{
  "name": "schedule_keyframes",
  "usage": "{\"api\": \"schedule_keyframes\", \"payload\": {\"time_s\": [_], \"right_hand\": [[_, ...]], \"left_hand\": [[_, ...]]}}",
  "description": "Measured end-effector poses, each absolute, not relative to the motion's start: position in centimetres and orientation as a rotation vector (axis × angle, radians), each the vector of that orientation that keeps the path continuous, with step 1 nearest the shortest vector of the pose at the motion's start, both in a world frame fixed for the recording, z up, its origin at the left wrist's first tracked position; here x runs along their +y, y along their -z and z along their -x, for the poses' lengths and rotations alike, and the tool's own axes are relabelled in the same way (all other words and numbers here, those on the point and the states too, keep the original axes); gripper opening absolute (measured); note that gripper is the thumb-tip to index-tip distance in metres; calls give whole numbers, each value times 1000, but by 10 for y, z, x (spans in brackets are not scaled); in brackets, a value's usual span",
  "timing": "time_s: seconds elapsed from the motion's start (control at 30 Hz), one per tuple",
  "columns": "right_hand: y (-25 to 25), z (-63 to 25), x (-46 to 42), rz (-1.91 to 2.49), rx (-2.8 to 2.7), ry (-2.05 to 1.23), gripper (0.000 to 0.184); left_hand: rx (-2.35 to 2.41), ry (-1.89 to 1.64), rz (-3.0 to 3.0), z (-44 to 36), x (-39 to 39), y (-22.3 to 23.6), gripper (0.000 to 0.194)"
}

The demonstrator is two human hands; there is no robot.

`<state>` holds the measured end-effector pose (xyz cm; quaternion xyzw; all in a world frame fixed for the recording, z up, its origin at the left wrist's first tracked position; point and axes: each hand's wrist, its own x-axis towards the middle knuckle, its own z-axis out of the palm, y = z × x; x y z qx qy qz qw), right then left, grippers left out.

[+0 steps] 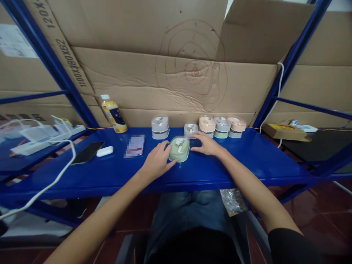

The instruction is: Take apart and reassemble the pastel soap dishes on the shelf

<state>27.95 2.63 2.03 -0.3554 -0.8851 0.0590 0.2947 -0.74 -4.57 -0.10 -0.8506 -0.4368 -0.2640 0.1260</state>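
Observation:
A small rounded green box with a clear lid (179,150) sits near the middle of the blue table. My left hand (156,160) grips its left side, fingers at the rear corner and thumb along the front edge. Just beyond the box's right side is my right hand (206,144), its thumb and fingers spread, holding nothing. Behind it stand a single grey box (190,130) and stacked boxes in peach (207,124), grey over green (221,126) and peach over grey (237,124). A grey stack (160,127) stands behind the left hand.
Left on the blue table (264,157) lie a phone with a lit screen (135,146), a white earbud case (105,151) and a dark phone (87,152). A yellow bottle (114,114) stands behind them. A white cable (64,172) crosses the left side. Cardboard (132,80) backs the table.

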Motion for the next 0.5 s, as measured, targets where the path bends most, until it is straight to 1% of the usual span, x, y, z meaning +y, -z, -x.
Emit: {"api": "schedule_keyframes", "payload": {"time_s": [0.1, 0.23, 0.37, 0.5], "right_hand": [[-20, -278, 25, 974, -2306, -122, 49], [-22, -283, 26, 999, -2254, -121, 40], [-22, -285, 27, 1010, -2247, -124, 36], [-22, -282, 26, 1029, -2272, -121, 35]], "left_hand": [[-1313, 607, 2356, 3, -37, -4, 42], [-1385, 398, 2268, -11, -3, -14, 41], [-1369, 425, 2306, -21, 38, -17, 37], [-1362, 488, 2281, -26, 67, -18, 45]]}}
